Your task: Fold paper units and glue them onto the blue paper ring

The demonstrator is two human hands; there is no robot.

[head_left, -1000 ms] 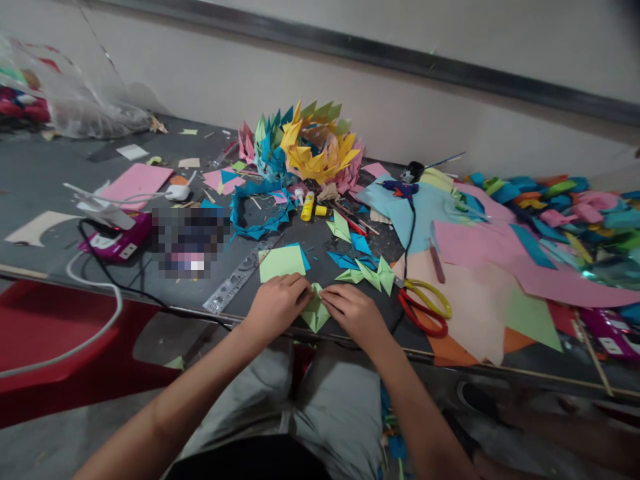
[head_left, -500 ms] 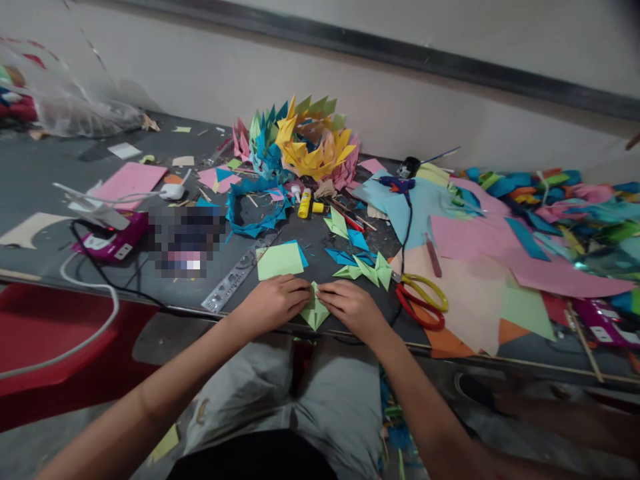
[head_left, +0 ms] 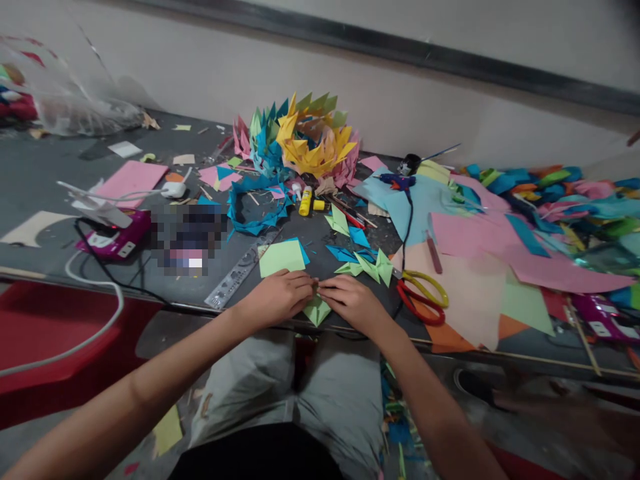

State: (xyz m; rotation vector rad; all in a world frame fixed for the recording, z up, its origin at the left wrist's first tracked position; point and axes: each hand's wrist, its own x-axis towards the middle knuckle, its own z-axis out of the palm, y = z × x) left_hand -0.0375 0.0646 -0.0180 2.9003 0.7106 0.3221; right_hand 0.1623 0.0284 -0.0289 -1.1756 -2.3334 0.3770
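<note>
A light green folded paper [head_left: 317, 312] lies at the table's front edge, its lower point toward me. My left hand [head_left: 283, 295] presses on its upper left side with the fingers together. From the right, my right hand [head_left: 351, 300] grips the upper right side, and the fingertips of both hands nearly meet at the top, hiding that part. Behind my left hand are light green square sheets [head_left: 281, 258] with a blue sheet [head_left: 301, 250] under them. Folded green pieces [head_left: 373, 268] and blue pieces [head_left: 345, 253] lie beyond my right hand.
Red and yellow-handled scissors [head_left: 423, 298] lie right of my right hand. A clear ruler [head_left: 235, 277] is at the left. Farther back are a blue paper ring [head_left: 255, 227], a glue stick [head_left: 305, 202], a glue gun [head_left: 397, 181] and paper crowns [head_left: 320, 160]. A purple power strip [head_left: 120, 237] stands left.
My fingertips have drawn closer together over the top of the green paper, covering its upper tip. The view has shifted slightly; the other things stay where they were.
</note>
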